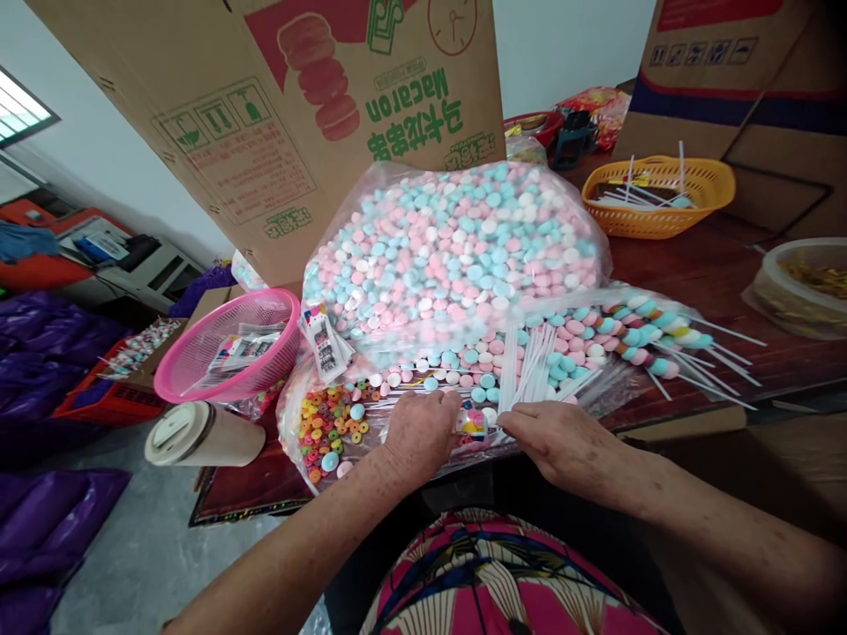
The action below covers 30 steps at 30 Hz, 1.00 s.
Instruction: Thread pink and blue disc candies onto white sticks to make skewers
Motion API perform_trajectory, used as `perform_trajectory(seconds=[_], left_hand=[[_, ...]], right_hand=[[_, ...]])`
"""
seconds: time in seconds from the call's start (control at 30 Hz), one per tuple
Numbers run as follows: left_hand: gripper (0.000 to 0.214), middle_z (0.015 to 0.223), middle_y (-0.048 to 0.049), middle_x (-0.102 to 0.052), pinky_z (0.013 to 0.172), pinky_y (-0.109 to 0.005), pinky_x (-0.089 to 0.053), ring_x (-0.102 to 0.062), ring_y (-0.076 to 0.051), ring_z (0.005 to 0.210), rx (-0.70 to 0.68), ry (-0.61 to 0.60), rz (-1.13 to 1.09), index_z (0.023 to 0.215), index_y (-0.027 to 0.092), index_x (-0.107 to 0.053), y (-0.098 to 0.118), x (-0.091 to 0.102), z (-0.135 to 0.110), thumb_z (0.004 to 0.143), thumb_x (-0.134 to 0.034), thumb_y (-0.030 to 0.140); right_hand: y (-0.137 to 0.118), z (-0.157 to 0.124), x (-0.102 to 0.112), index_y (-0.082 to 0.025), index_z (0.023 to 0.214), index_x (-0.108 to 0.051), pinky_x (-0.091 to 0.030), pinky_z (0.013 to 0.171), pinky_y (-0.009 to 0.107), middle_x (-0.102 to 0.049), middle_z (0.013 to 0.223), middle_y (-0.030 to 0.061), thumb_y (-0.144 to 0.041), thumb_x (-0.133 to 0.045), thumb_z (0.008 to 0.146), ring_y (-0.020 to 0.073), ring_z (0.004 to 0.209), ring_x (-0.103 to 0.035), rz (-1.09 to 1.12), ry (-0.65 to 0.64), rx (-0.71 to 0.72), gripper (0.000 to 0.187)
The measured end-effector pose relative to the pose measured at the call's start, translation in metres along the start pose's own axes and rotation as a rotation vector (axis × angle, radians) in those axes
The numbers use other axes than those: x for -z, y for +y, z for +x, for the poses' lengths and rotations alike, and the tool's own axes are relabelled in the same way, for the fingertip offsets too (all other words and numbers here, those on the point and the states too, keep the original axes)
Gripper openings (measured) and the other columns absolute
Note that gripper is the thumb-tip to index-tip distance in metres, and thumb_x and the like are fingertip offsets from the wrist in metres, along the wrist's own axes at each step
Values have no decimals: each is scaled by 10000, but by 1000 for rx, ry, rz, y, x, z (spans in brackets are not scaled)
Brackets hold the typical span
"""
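My left hand (422, 438) is closed at the front of the table, its fingers curled on the left end of a small printed plastic wrapper (472, 424). To the wrapper's right, my right hand (556, 444) has its thumb and fingers pressed together; what they pinch is hidden. White sticks (528, 366) lie just beyond the right fingertips. Pink, blue and white round candies (456, 247) fill a large clear bag behind both hands. Colourful ring-shaped candies (327, 428) lie left of my left hand. Candy skewers (652, 331) are piled to the right, sticks pointing outward.
A pink basket (291, 353) and a lidded cup (191, 435) stand at left. Printed wrappers (324, 344) lie against the candy bag. Behind rises a large cardboard box (371, 88). A yellow basket (652, 225) with sticks and a round tub (804, 273) sit at right.
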State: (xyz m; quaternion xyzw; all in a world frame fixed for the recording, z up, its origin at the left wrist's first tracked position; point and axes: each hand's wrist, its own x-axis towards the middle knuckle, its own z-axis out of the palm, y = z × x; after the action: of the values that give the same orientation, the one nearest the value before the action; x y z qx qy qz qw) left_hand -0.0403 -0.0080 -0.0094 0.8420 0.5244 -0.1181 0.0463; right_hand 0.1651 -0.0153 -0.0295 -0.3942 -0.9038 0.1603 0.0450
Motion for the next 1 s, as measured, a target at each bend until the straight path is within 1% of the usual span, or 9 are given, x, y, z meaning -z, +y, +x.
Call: perform_trajectory(seconds=[0.1, 0.17, 0.33, 0.43, 0.6, 0.77, 0.83, 0.93, 1.0], left_hand=[[255, 917, -91, -633, 796, -421, -415, -589, -284, 900, -14, 125, 99, 956, 157, -560, -1, 0, -3, 758, -632, 300], [256, 910, -93, -626, 796, -429, -409, -581, -289, 900, -23, 143, 113, 930, 162, -565, -2, 0, -3, 735, -652, 303], [191, 899, -102, -640, 780, -390, -429, -602, -269, 887, -43, 103, 56, 946, 151, -570, 8, -12, 7, 800, -572, 275], [286, 897, -105, -656, 768, -383, -446, -618, -273, 868, -33, 71, -33, 962, 155, -563, 12, -19, 12, 797, -589, 388], [487, 868, -69, -676, 702, -344, -469, -635, -269, 827, 127, 2, -226, 1000, 189, -560, 9, -17, 13, 721, -604, 587], [274, 890, -95, -692, 730, -379, -479, -643, -288, 850, 15, -138, -299, 926, 180, -631, 19, -21, 13, 824, -512, 403], [334, 971, -89, -688, 794, -375, -476, -629, -273, 919, -14, -146, -475, 1058, 185, -611, 15, -20, 10, 779, -584, 368], [637, 1188, -80, -613, 883, -328, -450, -569, -216, 1058, -107, -131, -916, 1338, 207, -411, -11, -12, 3, 772, -618, 411], [505, 1150, -56, -628, 872, -308, -451, -571, -189, 1026, -130, -200, -1078, 1291, 217, -486, -30, -8, 0, 838, -531, 436]], right_hand=[[4, -2, 4, -162, 849, -597, -314, 595, 254, -628, 790, 43, -65, -417, 819, 152, 695, -561, 34, -9, -66, 206], [5, -3, 5, -167, 835, -593, -314, 589, 252, -629, 783, 39, -75, -418, 827, 149, 686, -563, 57, -6, -42, 198], [-8, 5, -5, -162, 883, -600, -313, 574, 257, -635, 791, 41, -51, -431, 796, 152, 686, -568, 60, -3, -3, 219], [-8, 10, -12, -158, 876, -611, -306, 579, 272, -622, 770, 50, -43, -435, 788, 163, 685, -553, -18, 55, 3, 227], [7, 7, -6, -162, 803, -616, -306, 655, 292, -615, 756, 58, -112, -433, 853, 177, 721, -533, -59, 174, 12, 196], [-10, 18, -10, -143, 765, -611, -291, 651, 300, -645, 767, 69, -118, -467, 816, 180, 724, -543, 1, 36, 51, 155], [-11, 24, -14, -141, 760, -610, -293, 643, 293, -645, 758, 68, -144, -465, 831, 175, 712, -543, 45, 3, 49, 161], [2, 26, -13, -154, 710, -589, -296, 619, 263, -610, 692, 46, -222, -407, 898, 149, 667, -516, 164, 54, 43, 271], [13, 26, -8, -163, 684, -575, -295, 611, 252, -584, 663, 34, -261, -383, 918, 142, 654, -495, 213, 102, 69, 318]])
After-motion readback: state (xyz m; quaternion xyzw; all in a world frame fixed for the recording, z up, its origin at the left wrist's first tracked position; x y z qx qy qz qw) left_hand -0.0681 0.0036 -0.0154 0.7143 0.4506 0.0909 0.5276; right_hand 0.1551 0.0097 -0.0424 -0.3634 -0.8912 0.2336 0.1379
